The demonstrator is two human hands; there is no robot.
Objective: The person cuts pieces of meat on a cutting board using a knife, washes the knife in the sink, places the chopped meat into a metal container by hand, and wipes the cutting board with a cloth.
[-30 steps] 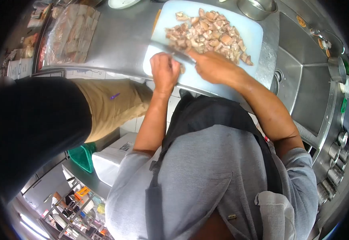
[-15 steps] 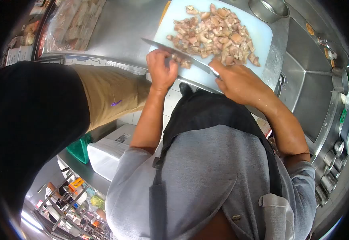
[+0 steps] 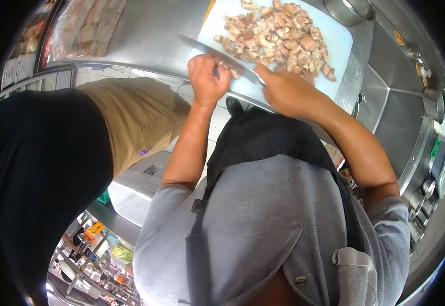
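Note:
On a white cutting board (image 3: 263, 94) lies a spread of cut meat pieces (image 3: 278, 38), pale pink and brown with skin on some. My right hand (image 3: 289, 92) is closed around the handle of a long kitchen knife (image 3: 235, 64), whose blade points left across the board's near-left corner. My left hand (image 3: 208, 76) is curled at the near edge of the board, right beside the blade. A small piece of meat (image 3: 234, 74) shows at its fingertips, partly hidden by the fingers and the knife.
A metal pot (image 3: 350, 11) stands behind the board's right corner, with a steel sink (image 3: 398, 109) to the right. Plastic-wrapped packages (image 3: 87, 28) lie on the steel counter (image 3: 151, 33) at left. Another person in tan trousers (image 3: 136, 112) stands close on my left.
The knife and my right hand have shifted slightly left and up. My left fingers have closed in nearer the small meat piece. The person at left has shifted a little.

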